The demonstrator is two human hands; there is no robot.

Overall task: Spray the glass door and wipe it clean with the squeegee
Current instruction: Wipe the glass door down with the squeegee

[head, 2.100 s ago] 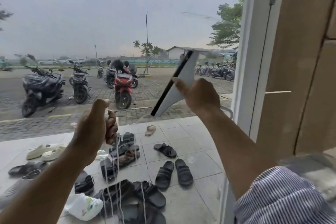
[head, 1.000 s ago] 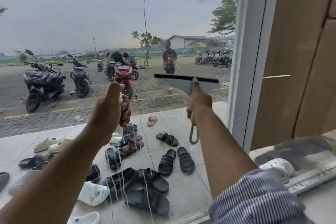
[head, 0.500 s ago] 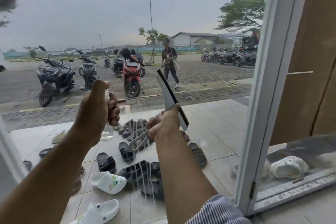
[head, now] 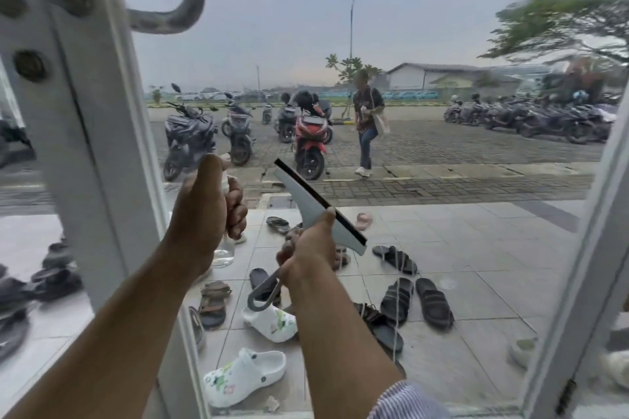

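Right hand [head: 308, 257]: grip pinching the squeegee [head: 318, 211], blade slanting far-left to near-right (glass door [head: 442, 44] beyond).
Left hand [head: 204, 211]: clasping the spray bottle [head: 225, 250].

Hands: two, left hand [head: 204, 214] and right hand [head: 308, 257]
Squeegee [head: 316, 211]: one
Spray bottle [head: 225, 250]: one
White clogs: two, near [head: 243, 378] and [head: 270, 321]
Red scooter [head: 311, 139]: one
Walker [head: 367, 126]: one
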